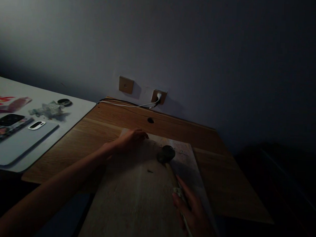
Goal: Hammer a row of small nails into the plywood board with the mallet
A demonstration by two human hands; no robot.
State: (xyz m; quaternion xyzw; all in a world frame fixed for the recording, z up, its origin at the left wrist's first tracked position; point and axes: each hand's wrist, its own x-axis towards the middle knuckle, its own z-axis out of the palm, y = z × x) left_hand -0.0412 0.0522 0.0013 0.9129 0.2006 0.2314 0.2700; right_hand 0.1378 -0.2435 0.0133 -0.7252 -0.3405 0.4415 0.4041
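My right hand (192, 206) is wrapped round the handle of a mallet (166, 154) with a thick, dark head. The mallet's head is over the far part of a pale wooden board (134, 197); whether it touches the board cannot be made out. At the board's far left corner lies my left hand (131, 140), fingers reaching right and slightly bent, with nothing visible in them. A small dark piece (150, 171) lies on the board between the hands. Tiny light bits (181, 151) are scattered near the mallet's head. The light is dim.
The board rests on a brown wooden desk (210, 168) with a cable hole (150, 120). A white table (78, 107) at left bears two phones (24, 145), crumpled plastic (51, 109) and a red-and-white packet (10, 103). Cables (127, 104) run to a wall socket (158, 96).
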